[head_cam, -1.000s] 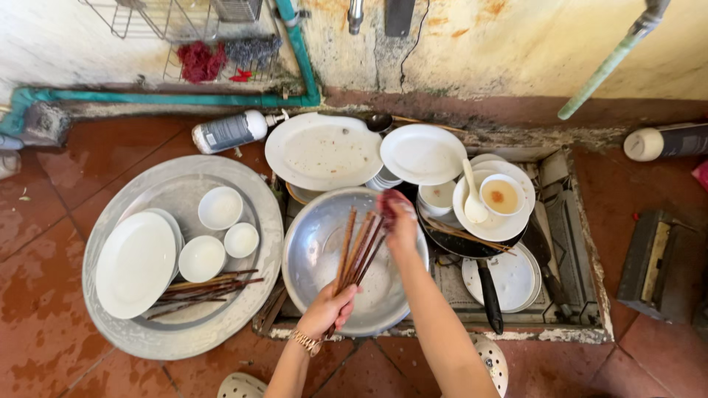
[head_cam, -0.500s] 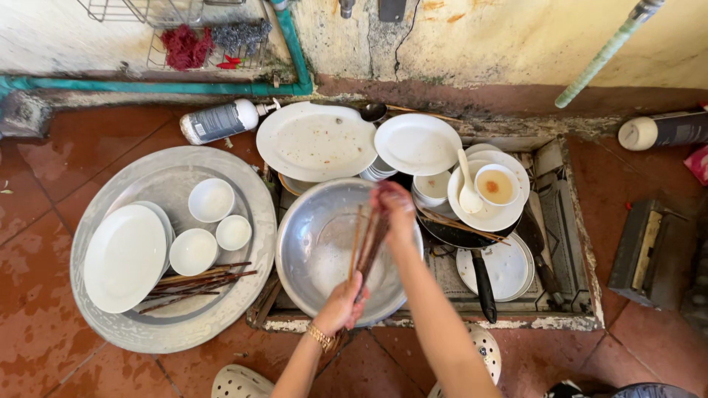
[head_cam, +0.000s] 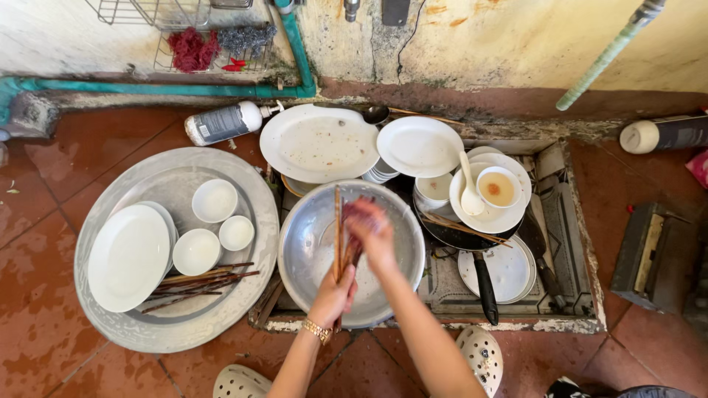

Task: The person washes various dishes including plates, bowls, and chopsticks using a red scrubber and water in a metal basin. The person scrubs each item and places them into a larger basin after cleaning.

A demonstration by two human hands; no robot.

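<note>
Both forearms reached forward from the bottom edge over the metal basin, which sat on the floor drain between the round tray and the stacked dirty plates. The left hand, a gold bracelet at its wrist, was closed around the lower ends of a bundle of chopsticks, held nearly upright above the basin. The right hand was blurred, wrapped around the chopsticks higher up with a reddish scrubber.

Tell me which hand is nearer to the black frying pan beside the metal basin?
Right. The right hand is over the basin, toward the frying pan. The left hand grips the chopsticks at the near rim, farther away.
</note>
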